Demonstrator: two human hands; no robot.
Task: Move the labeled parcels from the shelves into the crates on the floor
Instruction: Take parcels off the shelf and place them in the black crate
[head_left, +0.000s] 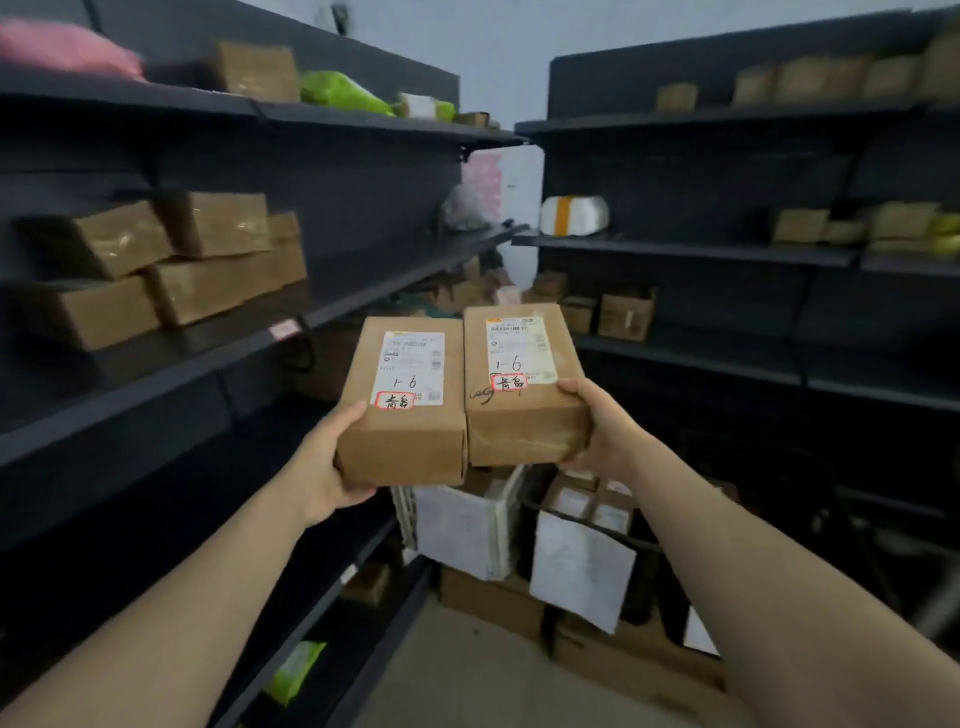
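Observation:
I hold two brown cardboard parcels side by side in mid-air, between the shelves. My left hand (332, 457) grips the near left corner of the left parcel (408, 447). The right parcel (522, 426) is gripped at its near right corner by my right hand (605, 431). Each parcel carries a white shipping label with "1-6" handwritten and a red-outlined stamp. Below the parcels stand a white crate (511, 519) and a black crate (644, 577) on the floor, both holding parcels and fronted with white paper sheets.
Dark shelving (218, 358) runs along the left with several brown boxes (208, 260), a green bag and a pink bag. More shelving (727, 254) on the right holds small boxes and a white bundle (574, 214). Flat cartons (493, 603) lie under the crates.

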